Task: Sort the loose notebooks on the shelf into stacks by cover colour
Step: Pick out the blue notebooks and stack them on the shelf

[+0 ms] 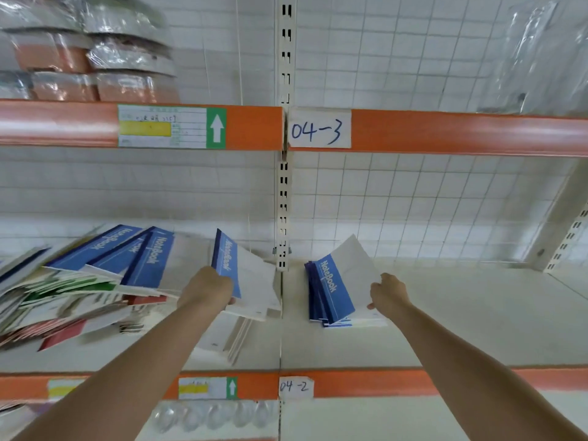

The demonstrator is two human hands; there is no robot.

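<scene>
A blue notebook (226, 265) was gripped by the left hand (206, 291), fingers curled round its lower edge, and was held tilted above the shelf board (445, 313), just left of the slotted upright (282, 218). The right hand (388, 294) was curled on the right edge of the blue stack (334, 291), which lay on the board right of the upright; how many notebooks it held could not be counted. In the loose pile (79, 291) at the far left, three blue covers were seen uppermost, with green and red covers beneath. Two handwritten labels, "04-3" (318, 130) and "04-2" (294, 386), were fixed to the orange rails.
</scene>
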